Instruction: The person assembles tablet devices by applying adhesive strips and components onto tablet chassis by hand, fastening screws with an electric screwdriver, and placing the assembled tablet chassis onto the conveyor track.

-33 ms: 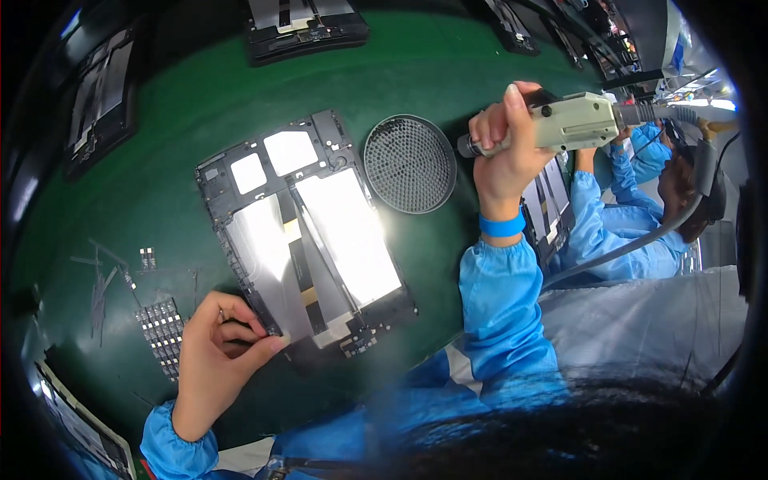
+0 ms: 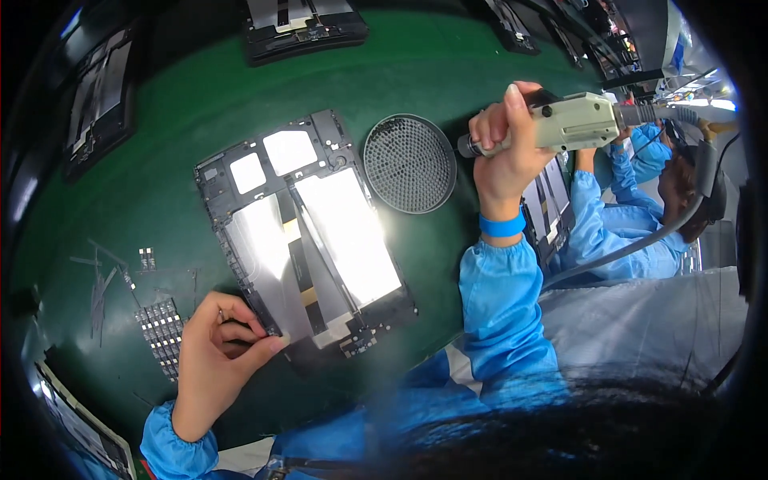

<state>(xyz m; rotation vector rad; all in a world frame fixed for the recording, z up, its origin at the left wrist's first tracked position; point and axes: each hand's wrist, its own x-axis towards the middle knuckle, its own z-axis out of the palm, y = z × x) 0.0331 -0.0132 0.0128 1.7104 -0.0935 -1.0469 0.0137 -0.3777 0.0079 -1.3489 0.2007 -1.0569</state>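
Observation:
An opened tablet lies tilted on the green mat, its back off, with silvery battery packs and a dark frame showing. My left hand pinches the near left corner of this tablet between thumb and bent fingers. In my right hand is a pale electric screwdriver, held sideways with its nose pointing left and its cable running off to the right. The screwdriver is up beside a round, dark dish of screws, apart from the tablet. Its bit cannot be made out.
Left of the tablet are a block of small circuit parts, a small loose piece and thin dark strips. More opened tablets stand along the far and left edges. At the right, a co-worker in blue sleeves sits near another tablet.

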